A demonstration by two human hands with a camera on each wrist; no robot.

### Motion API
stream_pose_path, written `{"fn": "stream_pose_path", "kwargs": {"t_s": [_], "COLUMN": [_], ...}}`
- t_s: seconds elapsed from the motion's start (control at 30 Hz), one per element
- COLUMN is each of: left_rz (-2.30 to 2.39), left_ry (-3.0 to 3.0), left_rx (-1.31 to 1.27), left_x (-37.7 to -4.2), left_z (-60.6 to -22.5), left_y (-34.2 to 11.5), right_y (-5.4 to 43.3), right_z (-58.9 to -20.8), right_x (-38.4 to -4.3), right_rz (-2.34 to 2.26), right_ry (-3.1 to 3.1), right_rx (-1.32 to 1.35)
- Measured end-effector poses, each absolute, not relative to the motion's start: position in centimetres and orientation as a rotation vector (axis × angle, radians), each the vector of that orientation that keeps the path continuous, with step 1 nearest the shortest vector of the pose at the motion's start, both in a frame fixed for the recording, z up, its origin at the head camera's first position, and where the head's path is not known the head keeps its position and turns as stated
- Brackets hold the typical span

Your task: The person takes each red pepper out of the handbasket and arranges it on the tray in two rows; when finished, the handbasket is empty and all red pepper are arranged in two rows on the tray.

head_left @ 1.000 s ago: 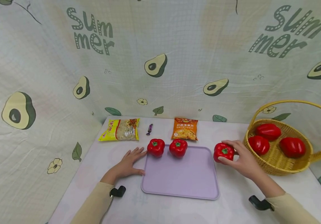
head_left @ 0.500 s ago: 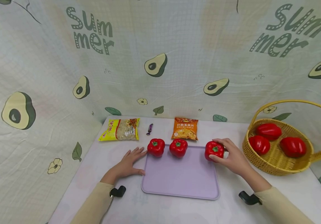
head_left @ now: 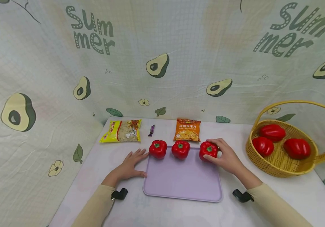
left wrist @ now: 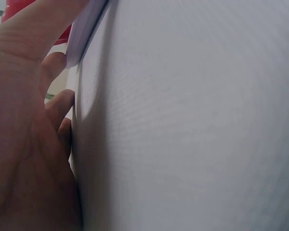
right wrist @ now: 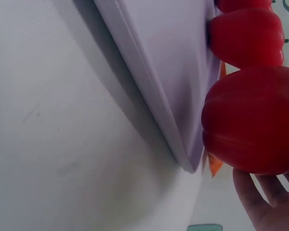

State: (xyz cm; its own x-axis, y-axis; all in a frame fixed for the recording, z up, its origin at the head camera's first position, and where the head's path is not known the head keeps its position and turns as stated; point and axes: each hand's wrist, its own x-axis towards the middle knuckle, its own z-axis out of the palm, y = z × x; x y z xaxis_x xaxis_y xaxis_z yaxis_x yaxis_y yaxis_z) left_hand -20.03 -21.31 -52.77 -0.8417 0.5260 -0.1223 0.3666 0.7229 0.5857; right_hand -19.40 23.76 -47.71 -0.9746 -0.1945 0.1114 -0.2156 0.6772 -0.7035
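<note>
Currently, at the left, a person's left hand (head_left: 128,165) lies with its fingers spread, the thumb touching the left edge of a lilac tray (head_left: 182,179). If that hand pushes, the tray could slide. Its index fingertip is at or very near the first red pepper (head_left: 158,149), which sits on the tray's far left corner; a nudge might tip it off the rim. The second red pepper (head_left: 180,149) stands beside it, a little apart, along the far edge. To the right, the right hand (head_left: 228,157) grips the third red pepper (head_left: 207,151) between thumb and fingers at the tray's far right corner; whether it touches the tray is unclear. Released there, it could roll off the raised rim.

The white table (head_left: 134,214) carries, behind the tray, a yellow packet (head_left: 121,131), a small purple-wrapped sweet (head_left: 151,130) and an orange packet (head_left: 188,130). At far right is a yellow wicker basket (head_left: 264,166) holding three more red peppers. A pale cloth (head_left: 185,37) printed with avocados and "summer" hangs behind.
</note>
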Motion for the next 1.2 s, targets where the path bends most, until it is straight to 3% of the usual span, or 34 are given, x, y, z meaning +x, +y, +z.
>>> {"fn": "stream_pose_path", "kwargs": {"t_s": [1.2], "left_rz": [0.814], "left_ry": [2.648], "left_rx": [0.718], "left_x": [-20.2], "left_z": [-53.3], "left_y": [-21.5], "right_y": [22.9], "right_z": [-48.7], "right_x": [-20.1], "right_rz": [1.268], "right_ry": [-2.935], "right_rx": [0.375]}}
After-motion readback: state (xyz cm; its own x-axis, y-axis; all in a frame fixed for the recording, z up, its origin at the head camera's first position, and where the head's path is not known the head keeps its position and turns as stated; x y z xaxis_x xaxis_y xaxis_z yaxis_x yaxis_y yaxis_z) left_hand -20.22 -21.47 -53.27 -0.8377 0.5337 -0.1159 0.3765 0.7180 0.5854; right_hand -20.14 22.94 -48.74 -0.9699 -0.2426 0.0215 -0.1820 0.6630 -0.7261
